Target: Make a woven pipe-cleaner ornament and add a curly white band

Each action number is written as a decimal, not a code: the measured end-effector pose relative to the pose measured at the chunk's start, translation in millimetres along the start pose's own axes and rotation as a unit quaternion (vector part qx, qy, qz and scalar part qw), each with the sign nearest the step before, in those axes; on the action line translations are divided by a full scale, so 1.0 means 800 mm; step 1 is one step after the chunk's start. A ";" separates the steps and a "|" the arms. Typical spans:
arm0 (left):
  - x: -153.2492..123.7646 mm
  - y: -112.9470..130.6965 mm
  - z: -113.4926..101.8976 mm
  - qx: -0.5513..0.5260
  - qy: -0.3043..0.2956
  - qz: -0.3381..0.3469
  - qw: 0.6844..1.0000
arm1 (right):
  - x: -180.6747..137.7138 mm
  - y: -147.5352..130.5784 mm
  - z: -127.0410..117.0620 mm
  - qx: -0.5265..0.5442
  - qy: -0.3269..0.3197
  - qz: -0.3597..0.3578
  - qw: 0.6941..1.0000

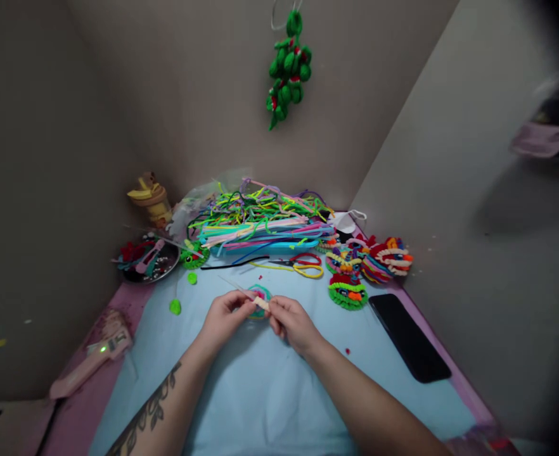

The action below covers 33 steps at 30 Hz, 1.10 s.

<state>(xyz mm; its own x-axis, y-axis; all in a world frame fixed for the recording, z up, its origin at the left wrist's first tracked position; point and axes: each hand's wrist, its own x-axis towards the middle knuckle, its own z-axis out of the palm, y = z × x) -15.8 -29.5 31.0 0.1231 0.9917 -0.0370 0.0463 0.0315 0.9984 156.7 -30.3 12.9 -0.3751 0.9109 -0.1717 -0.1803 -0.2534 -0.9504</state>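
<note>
My left hand (223, 316) and my right hand (289, 322) meet over the pale blue mat (260, 392), both pinched on a small round pipe-cleaner piece (259, 295) in teal, pink and green. A cream pipe cleaner (262, 304) runs between the fingertips of the two hands, and its thin end sticks out up and to the left. Most of the round piece is hidden by my fingers.
A heap of coloured pipe cleaners (260, 218) lies at the back, with red-and-yellow scissors (303, 263) in front. Finished fuzzy faces (367, 263) sit right, a black phone (409, 335) nearer. A pink glue gun (89, 361), a dish of bits (149, 259) and green pompoms (175, 306) lie left.
</note>
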 end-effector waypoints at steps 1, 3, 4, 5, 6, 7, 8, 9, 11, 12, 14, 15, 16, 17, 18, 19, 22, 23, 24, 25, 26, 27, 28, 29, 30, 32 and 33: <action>0.001 0.001 0.000 0.002 -0.003 0.005 1.000 | 0.001 0.001 -0.001 0.040 -0.025 0.020 0.999; 0.002 0.002 0.000 0.008 -0.011 0.011 1.000 | 0.003 0.003 -0.002 0.088 -0.065 0.052 0.993; 0.002 0.004 0.000 0.008 -0.014 0.013 1.000 | 0.003 0.003 -0.003 0.096 -0.079 0.060 0.990; 0.001 0.005 0.001 0.005 -0.018 0.014 1.000 | 0.003 0.004 -0.003 0.096 -0.088 0.063 0.990; 0.001 0.007 0.001 -0.001 -0.023 0.014 1.000 | 0.002 0.004 -0.002 0.093 -0.093 0.062 0.989; 0.000 0.008 0.002 -0.010 -0.028 0.015 0.999 | 0.002 0.004 -0.002 0.094 -0.097 0.061 0.989; -0.001 0.010 0.002 -0.018 -0.034 0.015 0.999 | 0.001 0.004 -0.002 0.095 -0.099 0.059 0.989; -0.002 0.011 0.003 -0.024 -0.039 0.017 0.999 | 0.000 0.004 -0.002 0.096 -0.101 0.057 0.989; -0.004 0.011 0.003 -0.024 -0.042 0.025 0.999 | -0.001 0.004 -0.002 0.097 -0.100 0.050 0.989; -0.004 0.011 0.002 -0.018 -0.040 0.033 0.998 | -0.001 0.004 -0.002 0.097 -0.099 0.047 0.989; -0.005 0.009 0.001 -0.003 -0.033 0.052 0.998 | 0.000 0.006 -0.003 0.093 -0.095 0.041 0.990; -0.005 0.008 0.001 0.006 -0.030 0.061 0.998 | 0.001 0.006 -0.003 0.089 -0.093 0.038 0.991; -0.005 0.007 0.000 0.016 -0.029 0.067 0.997 | 0.001 0.007 -0.003 0.084 -0.090 0.036 0.992; -0.005 0.007 0.000 0.026 -0.027 0.071 0.997 | 0.002 0.008 -0.003 0.078 -0.088 0.033 0.993; -0.004 0.007 0.000 0.037 -0.026 0.074 0.996 | 0.002 0.009 -0.002 0.071 -0.085 0.029 0.993; -0.004 0.008 0.000 0.046 -0.024 0.078 0.996 | 0.003 0.009 -0.002 0.064 -0.081 0.024 0.994; -0.004 0.012 0.001 0.067 -0.004 0.093 0.993 | 0.002 0.010 0.001 0.046 -0.063 0.002 0.997; -0.004 0.013 0.001 0.071 0.004 0.097 0.993 | 0.002 0.010 0.002 0.037 -0.055 -0.012 0.998; -0.005 0.014 0.002 0.074 0.009 0.101 0.992 | 0.001 0.009 0.003 0.026 -0.046 -0.027 0.998; -0.006 0.015 0.002 0.079 0.013 0.103 0.991 | 0.000 0.009 0.004 0.012 -0.039 -0.042 0.998; -0.006 0.016 0.002 0.083 0.014 0.105 0.991 | 0.000 0.008 0.004 -0.005 -0.035 -0.055 0.998; -0.007 0.017 0.002 0.086 0.014 0.107 0.991 | -0.001 0.007 0.005 -0.022 -0.036 -0.064 0.997; -0.007 0.018 0.002 0.088 0.014 0.107 0.990 | -0.002 0.006 0.005 -0.036 -0.041 -0.068 0.996; -0.008 0.018 0.002 0.089 0.013 0.107 0.990 | -0.003 0.005 0.005 -0.045 -0.047 -0.068 0.996; -0.008 0.018 0.002 0.090 0.011 0.108 0.990 | -0.004 0.004 0.005 -0.052 -0.052 -0.066 0.995; -0.008 0.019 0.002 0.092 0.006 0.111 0.990 | -0.005 0.003 0.005 -0.058 -0.056 -0.063 0.995; -0.009 0.020 0.002 0.093 0.003 0.113 0.989 | -0.005 0.002 0.006 -0.059 -0.056 -0.062 0.995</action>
<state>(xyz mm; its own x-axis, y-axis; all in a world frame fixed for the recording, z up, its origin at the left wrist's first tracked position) -14.3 -36.0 46.7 0.1453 0.9715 0.1871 0.2009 -0.2142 0.9559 154.0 -36.2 13.2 -0.4560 0.8896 -0.0271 -0.1264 -0.0948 -0.9874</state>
